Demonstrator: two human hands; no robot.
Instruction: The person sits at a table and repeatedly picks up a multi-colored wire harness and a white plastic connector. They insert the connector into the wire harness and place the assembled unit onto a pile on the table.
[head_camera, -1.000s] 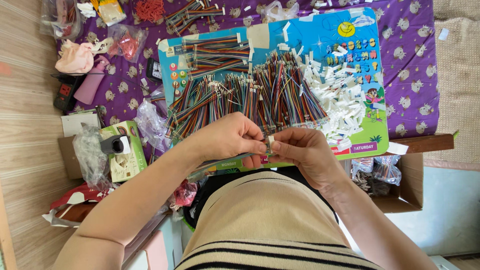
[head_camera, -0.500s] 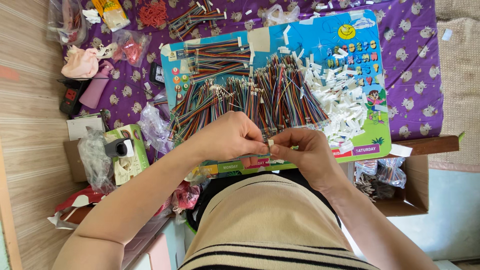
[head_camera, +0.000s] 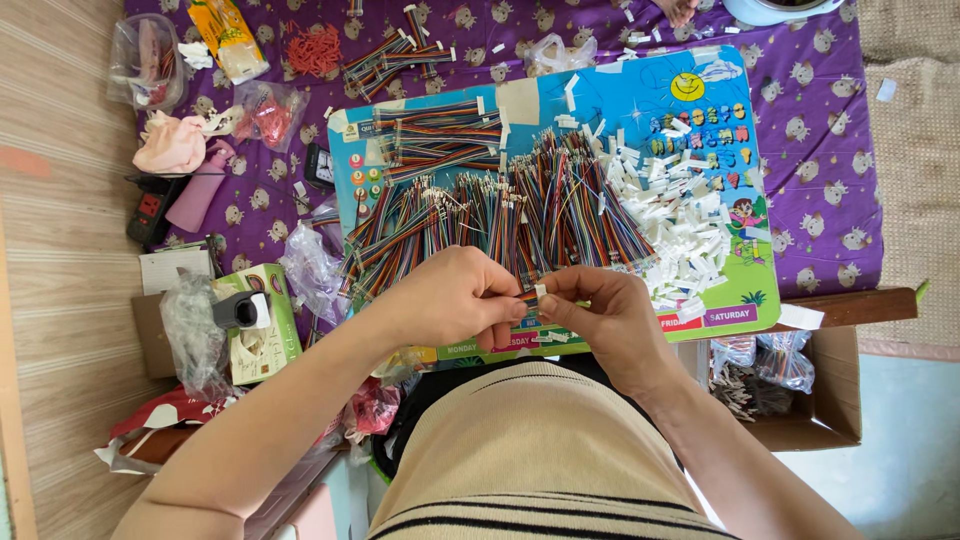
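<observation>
My left hand and my right hand meet over the near edge of a colourful picture board. Between their fingertips they pinch a short multicoloured ribbon cable and a small white connector; the left fingers hold the wire end, the right fingers the white piece. Just beyond the hands lies a wide heap of the same multicoloured cables. A pile of small white connectors covers the board's right side.
A purple patterned cloth covers the floor under the board. Plastic bags, a pink bottle, a black power strip and a green box clutter the left. An open cardboard box sits at the right.
Both hands stay together over the board's near edge; the fingers have shifted slightly around the cable end and connector. The view has tilted a little.
</observation>
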